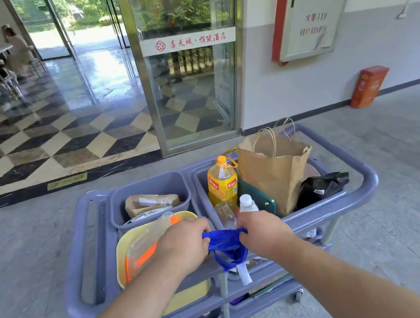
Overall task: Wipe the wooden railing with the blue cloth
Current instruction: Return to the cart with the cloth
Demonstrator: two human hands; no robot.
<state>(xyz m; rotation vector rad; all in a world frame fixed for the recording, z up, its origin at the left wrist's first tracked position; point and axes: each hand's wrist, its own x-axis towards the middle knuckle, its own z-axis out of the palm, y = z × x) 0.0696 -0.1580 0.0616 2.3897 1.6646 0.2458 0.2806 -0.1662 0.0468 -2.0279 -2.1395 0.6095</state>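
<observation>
The blue cloth (227, 246) hangs bunched between my two hands above the grey-purple cleaning cart (366, 176). My left hand (183, 244) grips its left end and my right hand (263, 232) grips its right end. A white label dangles from the cloth's lower tip. No wooden railing shows in the head view.
The cart holds a yellow tray (123, 245) with a clear orange-marked bottle, a grey bin (150, 189), a yellow drink bottle (221, 181), a brown paper bag (273, 171) and a black bag (319, 187). A glass door (188, 61) stands ahead, an orange box (368, 86) by the wall. People sit far left.
</observation>
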